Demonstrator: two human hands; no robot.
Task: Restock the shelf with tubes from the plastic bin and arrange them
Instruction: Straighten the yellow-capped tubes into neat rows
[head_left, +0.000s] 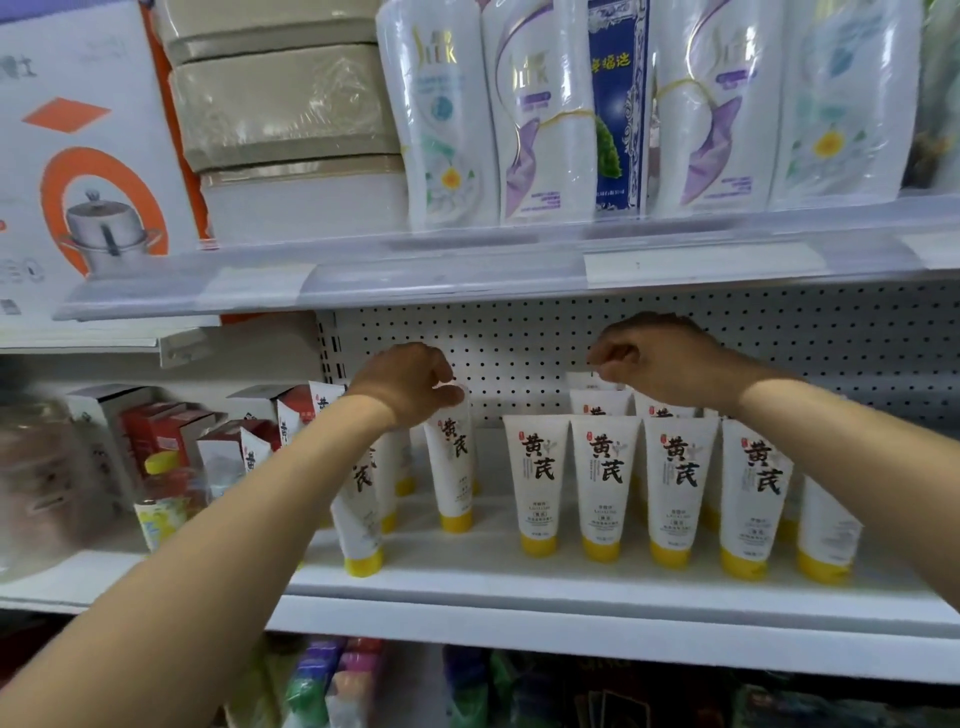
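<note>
**Both hands up at the tube shelf**

Bare forearms (234, 545) reach in from below toward the white shelf (493, 579). Left hand (410, 382) curls its fingers round the crimped top of an upright yellow-capped tube (453, 462), which stands on its cap just left of the front row (605, 478) of matching tubes. Right hand (660, 358) sits over the rear tubes (597, 402), fingers curled at one's top edge; whether it actually pinches that tube cannot be told. Shampoo pouches (540, 119) line the level above.
</note>
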